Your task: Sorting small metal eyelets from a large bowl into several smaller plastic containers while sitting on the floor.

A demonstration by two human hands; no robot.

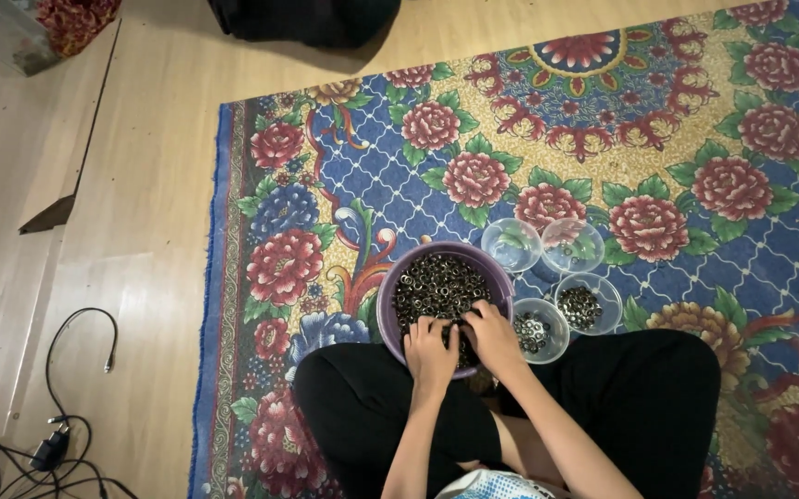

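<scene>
In the head view, our purple bowl (390,300) sat just below the middle of the frame on the floral rug (695,111), right against our crossed legs in black trousers (640,388). It was heaped with small dark metal rings (436,282) that glinted a little. Both our hands were in the near side of the bowl, side by side and almost touching. Our left hand (431,353) lay palm down with fingers curled into the rings; our right hand (492,336) did the same, fingers bent and dug in. We could not tell whether either had hold of any rings. To the right of the bowl stood four clear cups: two with rings (540,331) (587,303), two empty (510,242) (572,244). Black cables (58,434) lay on the wooden floor (141,185) at lower left.
</scene>
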